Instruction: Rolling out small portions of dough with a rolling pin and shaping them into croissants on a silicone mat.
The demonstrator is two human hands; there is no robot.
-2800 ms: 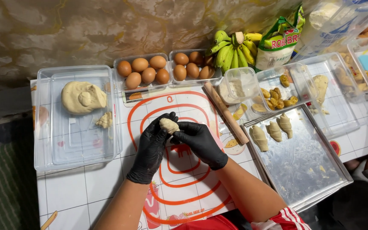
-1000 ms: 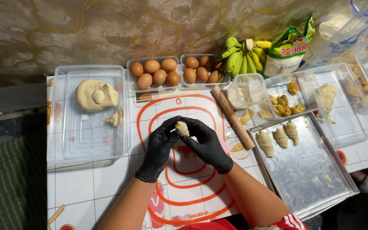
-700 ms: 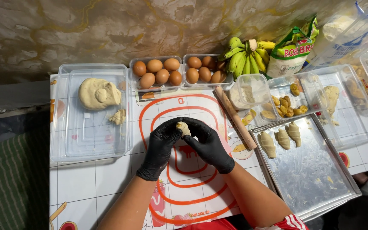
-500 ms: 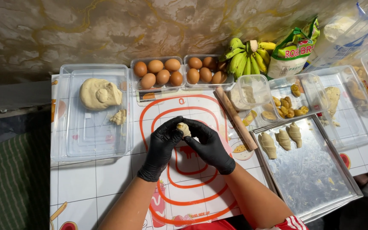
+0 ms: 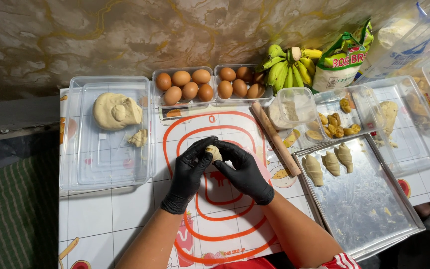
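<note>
Both black-gloved hands, left hand (image 5: 189, 172) & right hand (image 5: 245, 172), pinched a small dough piece (image 5: 214, 152) above the red-ringed mat (image 5: 215, 219) on the desk. Shaping step looked underway; the metal tray (image 5: 369, 209) w/ three rolled pastries (image 5: 330, 164) sat just right.

We are in a small food-preparation kitchen: the tiled table (image 5: 100, 219) carries a red-ringed pastry mat (image 5: 225, 199), egg trays (image 5: 210, 84), a rolling pin (image 5: 275, 138), a tub of dough (image 5: 106, 129), bananas (image 5: 287, 67) and a metal baking tray (image 5: 369, 209) with shaped pastries (image 5: 330, 162).
</note>
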